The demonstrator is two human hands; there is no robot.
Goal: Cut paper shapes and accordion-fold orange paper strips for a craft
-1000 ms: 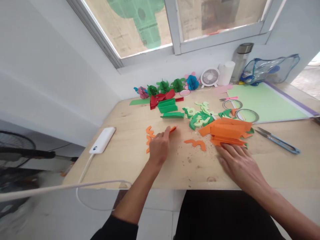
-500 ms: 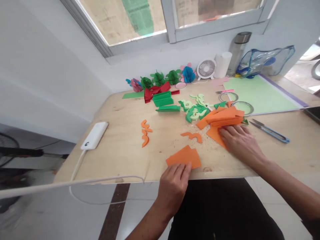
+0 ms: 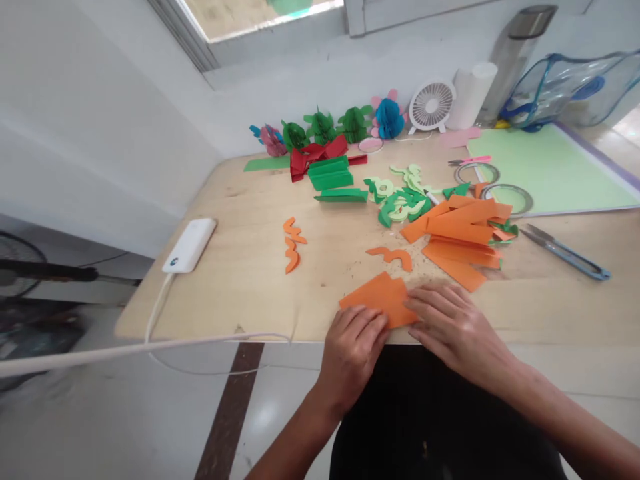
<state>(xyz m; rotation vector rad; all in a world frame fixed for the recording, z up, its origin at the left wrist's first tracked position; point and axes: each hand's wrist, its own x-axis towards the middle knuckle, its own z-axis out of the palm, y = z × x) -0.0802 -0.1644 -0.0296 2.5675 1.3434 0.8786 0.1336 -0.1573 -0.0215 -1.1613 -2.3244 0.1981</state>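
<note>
Two or more overlapping pieces of orange paper [image 3: 379,294] lie at the front edge of the table. My left hand [image 3: 354,345] holds their lower left side with bent fingers, its thumb hidden. At their right edge, the fingers of my right hand [image 3: 453,323] close on the paper. A pile of folded orange paper strips [image 3: 463,230] lies beyond my right hand, partly over green scraps. Just past the held paper is a wavy orange cutout [image 3: 393,257]. More orange cutouts [image 3: 292,247] are farther left.
Blue thread snips [image 3: 567,253] lie at the right. Green cutouts [image 3: 403,203], folded green paper [image 3: 331,173] and red paper [image 3: 320,155] sit mid-table. Paper flowers [image 3: 354,125], a small fan [image 3: 432,107] and a bottle [image 3: 517,67] line the wall. A power bank [image 3: 190,247] trails a cable.
My right hand has moved left from the orange pile to the paper under my left hand. The left hand stays on that paper. The view has tilted down.
</note>
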